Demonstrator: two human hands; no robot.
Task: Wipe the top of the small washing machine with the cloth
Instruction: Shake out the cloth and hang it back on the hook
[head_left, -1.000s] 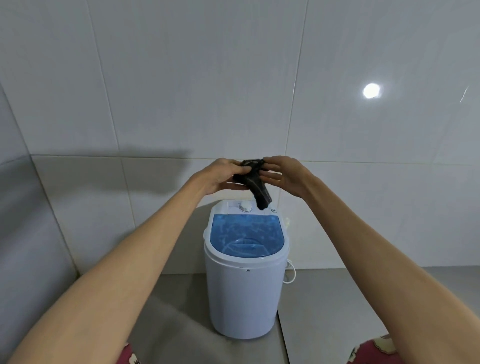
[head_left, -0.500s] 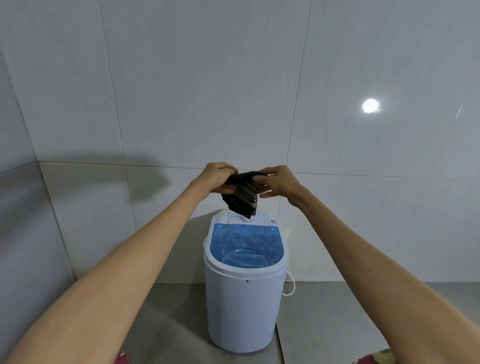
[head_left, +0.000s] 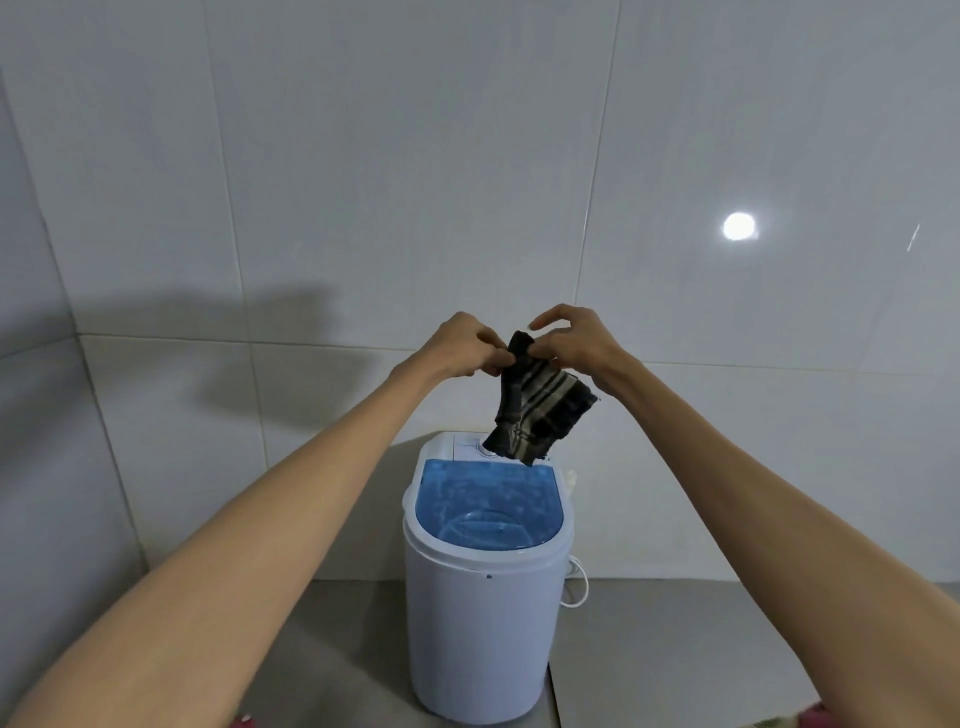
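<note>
Right now you hold the cloth (head_left: 540, 408) up in the air with both hands, pinched at its top edge: your left hand (head_left: 465, 345) has thumb and fingers closed on the left of that edge, your right hand (head_left: 574, 338) nips the right of it with thumb and lower fingers while the forefinger stands lifted free. From that pinch the dark striped cloth hangs down and slightly to your right, so its long axis runs near vertical, crumpled rather than spread. Its lowest corner appears over the white control panel (head_left: 465, 447) at the back of the small washing machine (head_left: 485, 613); whether it touches, you cannot tell from this angle. The blue lid (head_left: 485, 506), the surface you have to wipe, lies straight below your fingers and towards you, well apart from both hands. Neither hand is clearly nearer. The wipe has not begun, I judge; lower the cloth flat before you press.
</note>
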